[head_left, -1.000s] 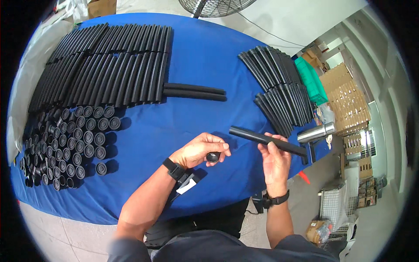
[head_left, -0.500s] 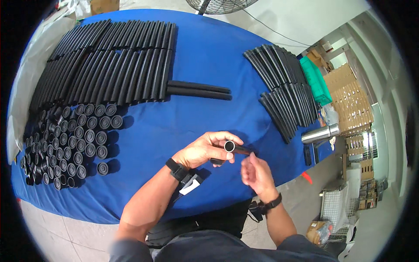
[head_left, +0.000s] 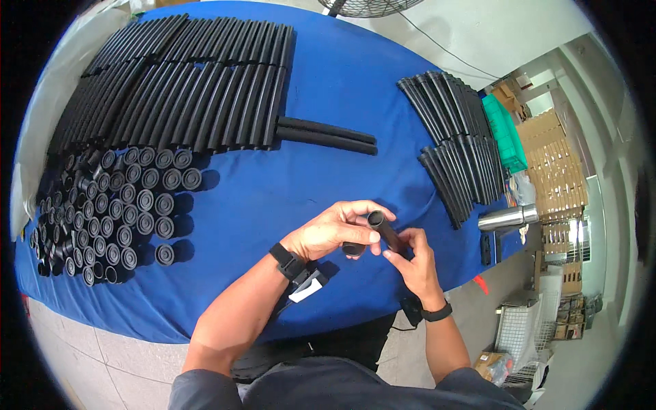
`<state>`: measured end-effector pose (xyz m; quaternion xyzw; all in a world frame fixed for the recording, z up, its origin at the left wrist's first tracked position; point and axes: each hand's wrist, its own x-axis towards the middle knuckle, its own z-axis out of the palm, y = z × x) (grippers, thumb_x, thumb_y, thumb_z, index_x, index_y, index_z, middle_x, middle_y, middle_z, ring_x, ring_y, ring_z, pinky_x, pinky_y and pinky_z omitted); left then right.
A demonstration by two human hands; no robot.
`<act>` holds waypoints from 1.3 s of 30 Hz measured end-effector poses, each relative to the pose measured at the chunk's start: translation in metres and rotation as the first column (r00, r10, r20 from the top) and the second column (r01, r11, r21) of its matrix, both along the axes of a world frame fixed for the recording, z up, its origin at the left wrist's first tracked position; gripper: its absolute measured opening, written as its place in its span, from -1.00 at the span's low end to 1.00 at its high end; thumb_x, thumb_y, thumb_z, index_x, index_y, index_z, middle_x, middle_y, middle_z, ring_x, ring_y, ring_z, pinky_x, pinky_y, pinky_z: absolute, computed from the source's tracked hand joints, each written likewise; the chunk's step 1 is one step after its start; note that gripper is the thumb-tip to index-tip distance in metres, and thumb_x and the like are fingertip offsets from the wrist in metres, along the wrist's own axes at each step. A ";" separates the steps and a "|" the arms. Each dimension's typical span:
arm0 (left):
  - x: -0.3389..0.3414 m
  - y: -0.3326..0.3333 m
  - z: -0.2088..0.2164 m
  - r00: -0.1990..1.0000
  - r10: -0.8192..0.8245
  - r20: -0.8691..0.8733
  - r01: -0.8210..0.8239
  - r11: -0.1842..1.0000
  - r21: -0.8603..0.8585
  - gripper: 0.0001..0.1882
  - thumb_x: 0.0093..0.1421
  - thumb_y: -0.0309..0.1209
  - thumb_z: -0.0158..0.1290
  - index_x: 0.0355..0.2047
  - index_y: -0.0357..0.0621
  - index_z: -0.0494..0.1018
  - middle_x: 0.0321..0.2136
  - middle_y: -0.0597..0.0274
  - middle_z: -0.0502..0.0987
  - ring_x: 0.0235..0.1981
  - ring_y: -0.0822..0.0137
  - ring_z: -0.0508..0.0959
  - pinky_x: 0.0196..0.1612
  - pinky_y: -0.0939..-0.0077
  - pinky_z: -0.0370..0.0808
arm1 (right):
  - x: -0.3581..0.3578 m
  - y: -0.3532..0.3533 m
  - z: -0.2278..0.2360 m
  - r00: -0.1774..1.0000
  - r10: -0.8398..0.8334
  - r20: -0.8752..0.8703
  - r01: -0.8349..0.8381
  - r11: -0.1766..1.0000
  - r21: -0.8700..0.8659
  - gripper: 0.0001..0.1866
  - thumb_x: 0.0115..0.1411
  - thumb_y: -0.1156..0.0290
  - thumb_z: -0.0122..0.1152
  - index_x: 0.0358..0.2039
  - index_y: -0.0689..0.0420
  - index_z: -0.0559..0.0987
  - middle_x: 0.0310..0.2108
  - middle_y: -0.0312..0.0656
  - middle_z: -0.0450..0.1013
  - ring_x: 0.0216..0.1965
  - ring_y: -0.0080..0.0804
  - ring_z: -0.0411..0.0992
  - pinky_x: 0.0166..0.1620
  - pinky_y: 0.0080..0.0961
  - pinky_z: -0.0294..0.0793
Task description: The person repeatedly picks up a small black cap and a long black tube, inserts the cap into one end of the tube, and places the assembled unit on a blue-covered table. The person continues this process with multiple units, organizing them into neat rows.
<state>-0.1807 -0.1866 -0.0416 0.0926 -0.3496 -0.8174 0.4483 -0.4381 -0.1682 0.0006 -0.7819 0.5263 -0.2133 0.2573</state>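
Observation:
My right hand [head_left: 418,269] is closed round the lower part of a black tube [head_left: 391,235], whose open round end tilts up toward me. At that upper end my left hand [head_left: 333,228] reaches its fingers behind the tube. Tucked under its thumb is a short black cap [head_left: 353,249], partly hidden by the fingers. Several black round caps [head_left: 164,203] stand in loose rows to the left on the blue cloth. Beyond them lie long rows of black tubes [head_left: 225,102], with two separate tubes [head_left: 326,135] sticking out to their right.
More black tubes flared at one end [head_left: 451,147] lie in two rows at the right, beside a green crate [head_left: 504,133]. A steel flask [head_left: 508,218] lies near the right edge of the blue table cloth [head_left: 273,198]. A fan [head_left: 365,5] stands past the far edge.
My right hand has come up and closed on the tube, where before it was beside it. The tube's open end has shifted slightly right and up. The view has shifted a little.

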 end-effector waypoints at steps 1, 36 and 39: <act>0.000 0.000 -0.001 1.000 -0.003 -0.001 0.003 1.000 -0.009 -0.53 0.24 -0.43 0.26 0.16 -0.15 0.49 -0.39 0.13 0.67 -0.43 0.45 0.63 -0.50 0.60 0.47 | -0.002 0.002 0.002 0.999 0.010 0.032 -0.013 0.996 0.093 -0.55 0.17 0.33 0.47 -0.06 0.24 0.44 -0.22 -0.05 0.56 -0.16 -0.29 0.56 -0.08 -0.35 0.52; 0.002 -0.003 -0.016 0.995 -0.093 -0.030 0.090 0.990 -0.104 -0.52 0.17 -0.49 0.28 0.12 -0.21 0.54 -0.43 0.10 0.70 -0.46 0.42 0.65 -0.46 0.58 0.48 | -0.017 -0.002 0.008 0.973 0.084 0.216 -0.142 0.951 0.273 -0.58 0.26 0.29 0.40 0.02 0.27 0.53 -0.17 -0.21 0.53 -0.11 -0.46 0.47 0.03 -0.48 0.44; 0.003 -0.001 -0.010 0.995 -0.092 -0.025 0.089 0.991 -0.099 -0.52 0.17 -0.50 0.27 0.13 -0.20 0.54 -0.44 0.10 0.70 -0.48 0.44 0.65 -0.47 0.59 0.48 | -0.024 -0.005 0.007 0.986 0.061 0.153 -0.112 0.931 0.348 -0.56 0.24 0.31 0.41 0.04 0.26 0.53 -0.16 -0.20 0.53 -0.08 -0.44 0.48 0.07 -0.47 0.43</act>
